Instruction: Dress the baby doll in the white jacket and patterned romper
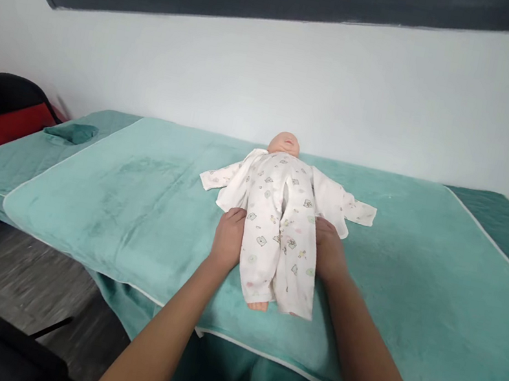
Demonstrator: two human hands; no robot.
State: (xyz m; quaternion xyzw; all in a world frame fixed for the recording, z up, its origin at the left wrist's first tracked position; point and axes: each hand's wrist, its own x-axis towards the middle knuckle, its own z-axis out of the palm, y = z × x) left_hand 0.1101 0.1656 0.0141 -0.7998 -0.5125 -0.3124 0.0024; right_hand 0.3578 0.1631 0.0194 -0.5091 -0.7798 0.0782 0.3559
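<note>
Chair (1,116), beside bed (164,201). Shirt (235,190), sleeves outspread. Left hand (229,235), against the trousers (260,237); grip could not be told. Doll (285,143), lay supine mid-bed, trousers over its front. Right hand (329,253), at their opposite edge, grip likewise unclear. Step, seemingly: adjusting trousers; next move called for even handling.

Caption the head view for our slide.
Left hand and right hand flank patterned trousers on a doll lying on green bedding.

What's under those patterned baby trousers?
A doll: toes peek out at the bottom and its head shows beyond the top edge. The trousers cover its legs and middle, so those can't be seen.
</note>
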